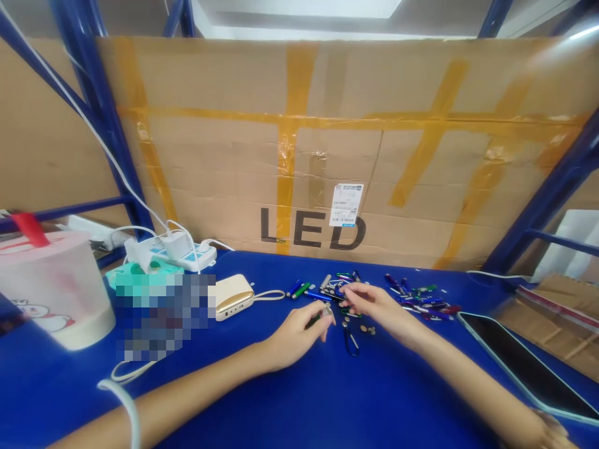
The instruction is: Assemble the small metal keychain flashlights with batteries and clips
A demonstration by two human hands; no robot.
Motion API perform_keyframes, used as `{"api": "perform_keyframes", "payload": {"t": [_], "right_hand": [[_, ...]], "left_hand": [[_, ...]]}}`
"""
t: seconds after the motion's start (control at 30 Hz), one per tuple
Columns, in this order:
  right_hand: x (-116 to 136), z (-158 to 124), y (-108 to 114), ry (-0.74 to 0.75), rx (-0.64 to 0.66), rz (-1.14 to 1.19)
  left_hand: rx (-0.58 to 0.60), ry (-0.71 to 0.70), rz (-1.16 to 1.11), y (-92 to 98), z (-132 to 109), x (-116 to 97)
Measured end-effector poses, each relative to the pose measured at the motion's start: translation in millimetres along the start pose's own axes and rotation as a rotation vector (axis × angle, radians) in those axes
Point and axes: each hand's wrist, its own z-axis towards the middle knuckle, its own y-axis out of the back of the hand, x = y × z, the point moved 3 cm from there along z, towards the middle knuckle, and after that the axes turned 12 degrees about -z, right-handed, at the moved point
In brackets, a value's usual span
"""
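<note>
- The fingers (320, 306) of the left hand (297, 337) are pinched around a small silver piece (327, 310).
- Close by, a black clip (347, 343) and small round bits (364, 328) are laid on the blue surface (318, 399).
- The right hand (372, 304) is held over some shiny colored tubes (302, 290); what is pinched there cannot be told.
- Farther back, more tubes (423, 300) are scattered.
- Behind, a big cardboard sheet (224, 168) is stood up.

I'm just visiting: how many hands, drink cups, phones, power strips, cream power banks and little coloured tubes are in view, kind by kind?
Hands: 2 (left hand, right hand)
Drink cup: 1
Phone: 1
Power strip: 1
Cream power bank: 1
Little coloured tubes: too jumbled to count, left out
Total: 6
</note>
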Motion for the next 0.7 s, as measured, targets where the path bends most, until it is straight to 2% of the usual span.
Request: {"api": "perform_keyframes", "payload": {"t": [0.17,0.37,0.47,0.57,0.7], "right_hand": [[7.9,-7.1,-13.6,-0.018,-0.078,0.044],[27.1,-25.9,-30.1,0.149,-0.103,0.054],[33.1,-33.5,-30.9,0.247,-0.190,0.053],[36.4,-38.3,-28.5,0.310,-0.286,-0.019],[42.8,-45.8,-25.3,0.457,-0.392,-0.120]], "left_hand": [[0.003,0.070,0.018,9.9,-10.3,6.2],[0.088,0.024,-0.225,5.4,-22.2,12.2],[0.014,-0.010,-0.215,1.8,-24.0,13.3],[-0.082,-0.050,-0.089,0.9,-24.4,9.3],[-0.124,-0.076,0.049,-0.9,-25.2,2.1]]}}
